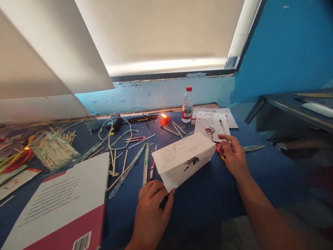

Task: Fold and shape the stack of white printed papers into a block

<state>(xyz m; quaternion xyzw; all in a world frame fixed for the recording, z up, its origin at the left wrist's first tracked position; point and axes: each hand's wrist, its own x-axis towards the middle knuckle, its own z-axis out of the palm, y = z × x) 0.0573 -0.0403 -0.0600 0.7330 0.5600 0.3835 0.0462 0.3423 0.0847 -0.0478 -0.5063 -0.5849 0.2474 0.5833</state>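
Observation:
A folded white printed paper (182, 154) with small text and a dark picture stands tent-like on the blue table. At its near left corner is my left hand (153, 208), thumb and fingers closed on the edge. To the right of the paper, my right hand (234, 158) is closed around a slim pen-like tool (221, 124) that points up and away. Its exact kind is unclear. Beneath that hand lie scissors with red and yellow handles, partly covered; their blade (254, 148) sticks out to the right.
Behind the paper, a red candle (164, 121) burns near a water bottle (186, 107). Printed sheets (212, 119) with a dark red string lie at the back right. Thin sticks (125, 163), a white cable (100, 126), pink snips (135, 139) and a large book (62, 205) spread leftward.

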